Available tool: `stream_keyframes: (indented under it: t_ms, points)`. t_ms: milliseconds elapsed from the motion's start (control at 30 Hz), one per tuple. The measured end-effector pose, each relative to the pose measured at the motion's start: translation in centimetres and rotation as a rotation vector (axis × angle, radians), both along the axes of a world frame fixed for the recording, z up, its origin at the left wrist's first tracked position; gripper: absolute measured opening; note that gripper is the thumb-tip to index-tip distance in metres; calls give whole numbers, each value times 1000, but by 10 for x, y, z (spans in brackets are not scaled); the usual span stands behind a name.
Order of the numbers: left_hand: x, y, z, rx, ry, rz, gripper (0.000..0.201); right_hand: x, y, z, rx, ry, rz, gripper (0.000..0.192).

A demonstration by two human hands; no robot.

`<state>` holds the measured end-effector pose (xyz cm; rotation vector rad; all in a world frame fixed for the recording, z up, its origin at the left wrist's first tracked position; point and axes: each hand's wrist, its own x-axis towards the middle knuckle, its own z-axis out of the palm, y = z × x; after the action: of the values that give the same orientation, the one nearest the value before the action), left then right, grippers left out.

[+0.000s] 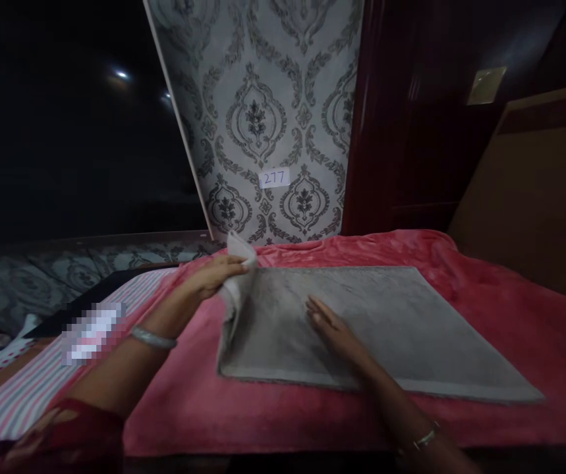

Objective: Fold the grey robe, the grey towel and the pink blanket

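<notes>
The grey mat [391, 329] lies on the pink blanket [273, 418], with its left end raised and folded. The left hand [216, 275] is clamped on this end, near the far corner, and this is probably why the edge stands up. The right hand [331, 326] has nothing in its grasp; its fingers are extended over the mat's middle, perhaps to keep it flat, but because of blur I cannot tell if they press. The striped cloth [28, 392] lies to the left, partly covered by a pixelated patch. The blanket hides what supports it, and the dark screen [75, 131] is cut off.
</notes>
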<state>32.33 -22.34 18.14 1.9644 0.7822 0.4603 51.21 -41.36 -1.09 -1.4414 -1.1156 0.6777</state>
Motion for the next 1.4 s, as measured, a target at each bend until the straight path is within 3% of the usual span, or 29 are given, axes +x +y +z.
stream_keyframes:
  t_ms: [67,167,267,367,467,567,700,867,967,1200,1400]
  points:
    - [39,-29,-18,-1,41,-263,33,7,0,7,3,276,-43,80]
    - [76,-70,-67,285,196,-411,33,13,-2,14,-55,469,-67,71]
    - [82,-102,-111,520,346,-503,39,16,-6,15,-71,526,-33,55]
    - [63,-129,-136,601,314,-454,61,21,-3,14,-16,597,11,42]
    - [42,-149,-148,726,241,-331,67,32,8,17,-50,655,-34,39]
    - [35,-161,-160,834,254,-261,54,46,24,24,-138,567,-189,46]
    - [41,-161,-171,906,312,-225,29,60,46,30,-216,382,-305,55]
    - [48,-154,-172,1021,198,-212,27,66,70,37,-218,75,-456,67]
    - [54,-154,-175,1072,95,-208,30,71,70,36,-205,-81,-526,71]
    - [64,-164,-198,1076,106,-307,24,86,53,20,-331,-257,-547,68]
    - [63,-162,-198,1099,38,-299,25,87,64,23,-340,-359,-536,57]
